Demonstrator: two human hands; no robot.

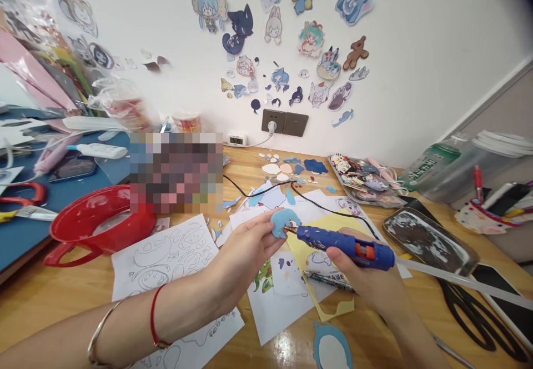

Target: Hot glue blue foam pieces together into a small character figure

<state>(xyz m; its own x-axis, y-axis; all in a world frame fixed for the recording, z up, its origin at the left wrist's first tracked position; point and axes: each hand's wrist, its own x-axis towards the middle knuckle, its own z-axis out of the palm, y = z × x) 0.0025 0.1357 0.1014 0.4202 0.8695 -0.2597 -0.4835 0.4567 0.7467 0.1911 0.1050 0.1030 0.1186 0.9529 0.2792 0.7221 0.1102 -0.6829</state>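
Scissors (39, 212) lie at far left, well apart from the left hand, with a red handled bowl (75, 234) nearer to it. Between the bowl and the left wrist, partly under the forearm, a sheet of outline drawings (183, 241) rests on the wooden worktop (54, 308). The left hand (250, 252), its wrist bearing a red cord bracelet (155, 316) and a metal bangle (96, 330), is closed in a fingertip pinch on a light-blue cut-out (282, 220), raised above the papers midway between the two hands. Beyond this hand, small loose cut pieces, including a dark-blue one (315, 166), are scattered toward the wall. Below the hands lie yellow paper (333, 309) and a pen (328, 281); a blue-and-white cut-out (331, 347) lies nearer the wearer. The right hand (360, 272) is wrapped around a blue hot-glue gun (333, 245), whose nozzle points left to the light-blue cut-out; actual contact cannot be made out. A translucent glue stick (458, 283) projects from the gun's rear, to the right of that hand. Farther right are a stained tray (428, 241), black-handled scissors (466, 300) and a pen holder (478, 219).
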